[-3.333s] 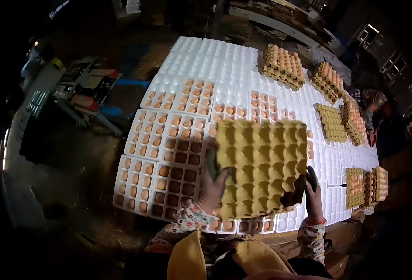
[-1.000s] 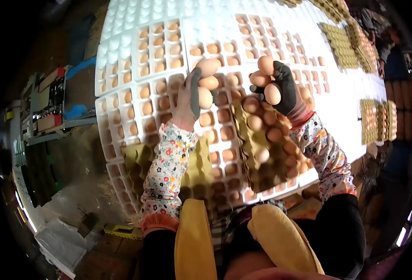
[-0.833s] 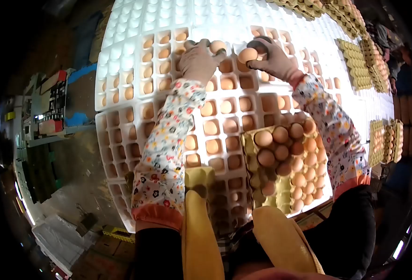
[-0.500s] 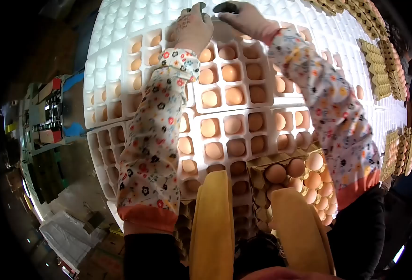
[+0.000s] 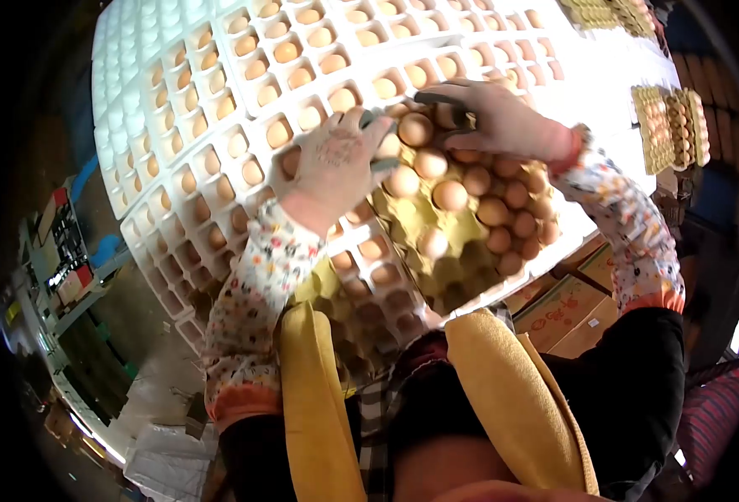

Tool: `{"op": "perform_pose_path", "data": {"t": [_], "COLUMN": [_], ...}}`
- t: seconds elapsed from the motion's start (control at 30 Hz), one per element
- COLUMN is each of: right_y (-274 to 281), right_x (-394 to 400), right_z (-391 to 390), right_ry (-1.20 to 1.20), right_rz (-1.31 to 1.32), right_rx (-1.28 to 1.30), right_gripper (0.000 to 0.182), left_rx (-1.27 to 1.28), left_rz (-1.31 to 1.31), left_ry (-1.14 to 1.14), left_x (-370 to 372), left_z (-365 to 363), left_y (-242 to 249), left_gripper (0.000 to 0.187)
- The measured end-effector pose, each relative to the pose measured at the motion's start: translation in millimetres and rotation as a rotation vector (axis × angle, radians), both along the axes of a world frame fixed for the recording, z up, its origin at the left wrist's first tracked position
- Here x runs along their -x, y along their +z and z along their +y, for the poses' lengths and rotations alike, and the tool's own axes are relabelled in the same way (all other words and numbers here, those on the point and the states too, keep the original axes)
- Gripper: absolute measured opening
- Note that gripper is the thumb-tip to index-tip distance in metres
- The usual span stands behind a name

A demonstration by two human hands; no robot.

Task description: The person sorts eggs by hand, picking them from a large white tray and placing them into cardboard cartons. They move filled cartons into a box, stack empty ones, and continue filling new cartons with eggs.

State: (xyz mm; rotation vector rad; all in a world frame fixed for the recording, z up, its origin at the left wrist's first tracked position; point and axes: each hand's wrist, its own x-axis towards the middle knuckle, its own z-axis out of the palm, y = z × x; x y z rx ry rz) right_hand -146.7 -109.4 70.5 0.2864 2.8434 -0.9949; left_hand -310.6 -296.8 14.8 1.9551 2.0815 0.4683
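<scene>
In light gloves with dark fingertips, both my hands are over a yellow pulp egg tray (image 5: pixel 415 216) partly filled with brown eggs (image 5: pixel 450 196). At the tray's left edge, the fingers of my left hand (image 5: pixel 336 159) curve around an egg (image 5: pixel 388 147), the thumb side nearest the tray cups. Over the far part of the tray, my right hand (image 5: pixel 499 121) has its fingers bent around another egg (image 5: pixel 448 116), which they partly hide. Several cups at the near left of the tray hold no egg.
White foam trays (image 5: pixel 256 134) with square cells, many holding eggs, spread left and beyond. Stacked pulp trays of eggs (image 5: pixel 666 125) stand at the right. Cardboard boxes (image 5: pixel 566 314) lie below the table's right edge. Another pulp tray (image 5: pixel 323 289) is near my body.
Both hands have come back from the far foam trays to the pulp tray of eggs. The view has turned, and that tray now appears nearer the middle.
</scene>
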Motion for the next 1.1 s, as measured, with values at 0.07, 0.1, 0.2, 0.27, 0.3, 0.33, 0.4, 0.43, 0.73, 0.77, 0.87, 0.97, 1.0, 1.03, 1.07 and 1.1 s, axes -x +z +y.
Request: {"op": "perform_pose_path", "data": {"t": [0.07, 0.1, 0.2, 0.27, 0.3, 0.33, 0.4, 0.43, 0.73, 0.77, 0.87, 0.97, 1.0, 1.03, 1.07, 1.1], "right_y": [-15, -19, -38, -37, -37, -36, -19, -18, -45, -23, -15, -12, -6, -5, 4, 6], "right_x": [6, 17, 17, 4, -6, -14, -39, -49, -65, -65, -86, -101, -92, -79, -66, -54], "right_z": [-13, -16, -20, -23, -20, -16, -21, -25, -76, -60, -10, 20, 34, 39, 46, 44], "right_ry": [0.119, 0.177, 0.258, 0.154, 0.078, 0.011, -0.370, -0.539, 0.067, 0.083, -0.008, -0.175, -0.171, -0.116, -0.106, -0.017], "right_rz": [0.019, -0.143, 0.014, 0.154, 0.188, 0.217, 0.305, 0.331, 0.067, 0.047, -0.054, 0.057, 0.005, 0.135, -0.076, 0.040], "right_rx": [-0.301, -0.311, -0.426, -0.385, -0.268, -0.152, 0.566, 0.917, -0.419, -0.257, 0.617, 1.287, 1.264, 1.055, 0.850, 0.406], "right_gripper": [0.056, 0.055, 0.045, 0.045, 0.045, 0.044, 0.039, 0.034, 0.030, 0.031, 0.039, 0.041, 0.041, 0.033, 0.028, 0.028], "left_rx": [0.019, 0.055, -0.070, -0.275, -0.244, -0.046, 0.324, 0.281, -0.287, -0.269, 0.218, 0.380, 0.284, 0.206, 0.119, 0.020], "left_rz": [0.154, 0.081, -0.733, -1.601, -1.698, -1.355, -0.662, -0.030, -1.202, -1.344, -0.186, 0.334, 0.375, -0.087, -0.558, -1.030], "left_ry": [-0.018, 0.007, 0.379, 0.654, 0.622, 0.592, 0.486, 0.363, 0.628, 0.714, 0.574, 0.315, 0.313, 0.487, 0.646, 0.791], "left_x": [-13, -13, -17, -22, -24, -30, -53, -70, -65, -68, -93, -104, -99, -92, -87, -82], "left_z": [5, 5, -14, -27, -32, -35, -27, -29, -33, -25, 10, 20, 19, 16, 9, 0], "left_y": [9, 12, 18, 25, 23, 22, 45, 26, 23, 32, 64, 45, 39, 33, 28, 26], "left_gripper": [0.056, 0.053, 0.041, 0.044, 0.048, 0.049, 0.051, 0.052, 0.042, 0.040, 0.043, 0.053, 0.055, 0.053, 0.052, 0.051]}}
